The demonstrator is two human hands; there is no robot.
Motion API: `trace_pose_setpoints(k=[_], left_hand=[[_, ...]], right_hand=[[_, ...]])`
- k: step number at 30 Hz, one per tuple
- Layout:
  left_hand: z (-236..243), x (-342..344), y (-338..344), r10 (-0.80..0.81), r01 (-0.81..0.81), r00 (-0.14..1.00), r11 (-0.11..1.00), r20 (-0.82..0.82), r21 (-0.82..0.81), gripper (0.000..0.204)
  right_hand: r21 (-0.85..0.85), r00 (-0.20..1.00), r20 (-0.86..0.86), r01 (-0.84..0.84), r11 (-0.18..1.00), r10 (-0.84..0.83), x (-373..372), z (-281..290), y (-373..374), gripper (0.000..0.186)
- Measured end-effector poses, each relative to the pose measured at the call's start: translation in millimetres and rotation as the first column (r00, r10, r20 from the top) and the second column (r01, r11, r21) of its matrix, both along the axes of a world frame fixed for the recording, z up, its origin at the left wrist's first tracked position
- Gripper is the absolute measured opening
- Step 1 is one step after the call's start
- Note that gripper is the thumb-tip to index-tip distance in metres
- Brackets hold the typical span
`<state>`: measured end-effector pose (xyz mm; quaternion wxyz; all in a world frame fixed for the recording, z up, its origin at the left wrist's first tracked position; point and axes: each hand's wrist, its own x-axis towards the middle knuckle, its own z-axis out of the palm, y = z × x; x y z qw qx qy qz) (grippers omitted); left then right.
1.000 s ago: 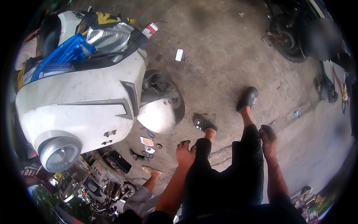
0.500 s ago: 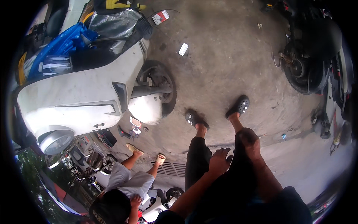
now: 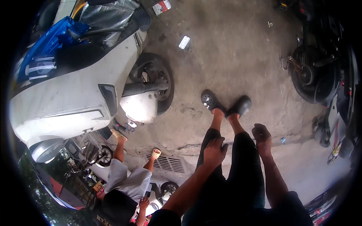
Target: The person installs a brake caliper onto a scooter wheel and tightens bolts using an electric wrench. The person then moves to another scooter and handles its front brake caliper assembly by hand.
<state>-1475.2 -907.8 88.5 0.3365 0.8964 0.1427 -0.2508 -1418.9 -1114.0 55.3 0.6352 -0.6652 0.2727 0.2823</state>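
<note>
Trousers [image 3: 241, 169], black, on the person's own legs above the concrete floor [image 3: 226, 67]; left hand [image 3: 214, 151] resting loosely on left thigh, holding nothing; right hand [image 3: 261, 136] loosely curled, empty, beside right thigh; white scooter [image 3: 75, 98] at left.

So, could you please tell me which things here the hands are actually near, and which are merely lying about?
With the hands:
- left hand, empty, on the black trousers
- right hand, empty, beside the thigh

Lying about:
- white scooter with its front wheel
- small white card on the concrete
- drain grate
- dark motorcycle wheel
- seated person
</note>
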Motion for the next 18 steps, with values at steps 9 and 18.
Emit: trace_pose_setpoints(k=[9, 18], left_hand=[[-13, 39, 24, 0.114, -0.112, 0.993, 0.992, 0.026, -0.062, 0.024], [-75, 92, 37, 0.162, -0.161, 0.987, 0.986, 0.004, -0.036, 0.019]], right_hand=[[-0.018, 0.994, 0.001, -0.112, 0.994, 0.112, 98, -20, 76, 0.024], [-0.201, 0.838, 0.123, -0.504, 0.840, 0.532, 208, -118, 132, 0.036]])
